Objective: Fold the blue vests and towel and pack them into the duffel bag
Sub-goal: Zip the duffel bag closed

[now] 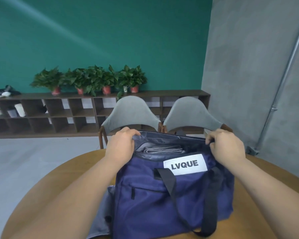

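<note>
A navy duffel bag [162, 200] with a white "LVQUE" label and black straps stands on the round wooden table [62, 183]. Its top is open. Inside lies a folded grey-blue cloth [162, 150]. My left hand [122, 144] grips the bag's rim at the left end of the opening. At the right end, my right hand [225, 145] pinches the rim, near the zip. A grey-blue piece of fabric [100, 216] shows from under the bag's left side.
Two grey chairs [130, 112] [192, 114] stand just beyond the table's far edge. A low dark shelf unit [41, 114] with several potted plants [91, 80] lines the green wall. A grey wall with a metal pipe is on the right.
</note>
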Action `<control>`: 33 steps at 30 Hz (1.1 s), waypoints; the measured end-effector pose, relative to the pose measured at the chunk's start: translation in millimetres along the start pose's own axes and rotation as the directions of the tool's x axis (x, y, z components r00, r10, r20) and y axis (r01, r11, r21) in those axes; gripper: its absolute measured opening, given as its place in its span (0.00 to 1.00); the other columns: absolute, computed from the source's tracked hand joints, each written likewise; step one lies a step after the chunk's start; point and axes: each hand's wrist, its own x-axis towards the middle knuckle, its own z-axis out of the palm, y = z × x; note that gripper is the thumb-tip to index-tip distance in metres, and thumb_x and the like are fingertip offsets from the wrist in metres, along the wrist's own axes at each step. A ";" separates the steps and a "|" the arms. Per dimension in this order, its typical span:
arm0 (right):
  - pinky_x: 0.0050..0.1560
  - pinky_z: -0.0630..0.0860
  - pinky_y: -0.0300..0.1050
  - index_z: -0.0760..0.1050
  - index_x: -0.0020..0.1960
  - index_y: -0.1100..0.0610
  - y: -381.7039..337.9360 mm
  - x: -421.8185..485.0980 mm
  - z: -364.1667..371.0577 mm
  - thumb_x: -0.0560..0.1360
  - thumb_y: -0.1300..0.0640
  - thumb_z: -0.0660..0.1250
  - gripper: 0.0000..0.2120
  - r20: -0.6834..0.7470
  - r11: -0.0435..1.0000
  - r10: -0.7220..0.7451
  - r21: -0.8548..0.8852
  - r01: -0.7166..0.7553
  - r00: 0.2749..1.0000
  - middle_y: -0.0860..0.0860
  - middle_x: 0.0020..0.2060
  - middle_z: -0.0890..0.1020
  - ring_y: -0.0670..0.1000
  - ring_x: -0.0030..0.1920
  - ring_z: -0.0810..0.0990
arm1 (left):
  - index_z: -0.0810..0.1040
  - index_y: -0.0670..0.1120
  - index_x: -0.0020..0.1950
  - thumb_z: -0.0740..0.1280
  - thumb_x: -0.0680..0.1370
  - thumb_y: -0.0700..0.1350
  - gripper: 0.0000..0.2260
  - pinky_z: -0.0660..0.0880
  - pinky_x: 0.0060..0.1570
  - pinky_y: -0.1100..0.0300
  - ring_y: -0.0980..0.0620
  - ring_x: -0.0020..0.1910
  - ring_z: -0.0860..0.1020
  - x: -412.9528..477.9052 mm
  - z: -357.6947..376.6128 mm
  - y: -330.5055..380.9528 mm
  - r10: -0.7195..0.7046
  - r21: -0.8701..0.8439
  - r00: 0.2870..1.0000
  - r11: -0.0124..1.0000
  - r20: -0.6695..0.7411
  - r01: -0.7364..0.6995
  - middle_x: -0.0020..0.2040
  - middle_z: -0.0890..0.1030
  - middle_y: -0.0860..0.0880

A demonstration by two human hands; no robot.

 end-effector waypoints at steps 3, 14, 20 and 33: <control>0.46 0.70 0.46 0.75 0.34 0.47 0.3 6.3 2.0 0.67 0.68 0.68 0.15 0.128 0.983 -0.176 -0.037 0.182 0.976 0.45 0.50 0.79 0.55 0.55 0.78 | 0.85 0.52 0.61 0.64 0.78 0.33 0.19 0.79 0.45 0.49 0.43 0.48 0.81 -1.2 -1.3 0.1 0.039 -0.011 0.999 0.999 0.019 -0.039 0.53 0.81 0.51; 0.57 0.80 0.52 0.74 0.68 0.34 -22.9 47.2 20.1 0.74 0.57 0.70 0.28 0.494 0.922 -0.284 -0.096 0.376 0.822 0.45 0.64 0.82 0.54 0.59 0.81 | 0.87 0.53 0.56 0.74 0.74 0.41 0.13 0.73 0.48 0.49 0.45 0.52 0.72 14.1 2.9 12.1 0.225 0.274 0.974 0.935 0.033 -0.226 0.50 0.75 0.51; 0.56 0.80 0.52 0.73 0.61 0.27 -18.5 63.2 30.0 0.67 0.52 0.64 0.28 0.477 0.954 -0.268 0.009 0.301 0.837 0.43 0.60 0.84 0.54 0.59 0.82 | 0.85 0.52 0.60 0.69 0.78 0.43 0.13 0.70 0.50 0.50 0.44 0.53 0.76 19.2 49.3 109.1 0.427 0.234 0.872 0.846 0.241 -0.479 0.52 0.80 0.50; 0.65 0.76 0.46 0.85 0.60 0.43 -14.0 66.2 33.5 0.71 0.64 0.70 0.23 0.437 0.957 -0.279 0.203 0.209 0.855 0.46 0.60 0.86 0.52 0.62 0.81 | 0.77 0.46 0.70 0.65 0.83 0.44 0.15 0.77 0.55 0.48 0.39 0.61 0.81 30.0 127.0 163.6 -0.092 0.209 0.921 0.978 0.379 0.012 0.63 0.82 0.42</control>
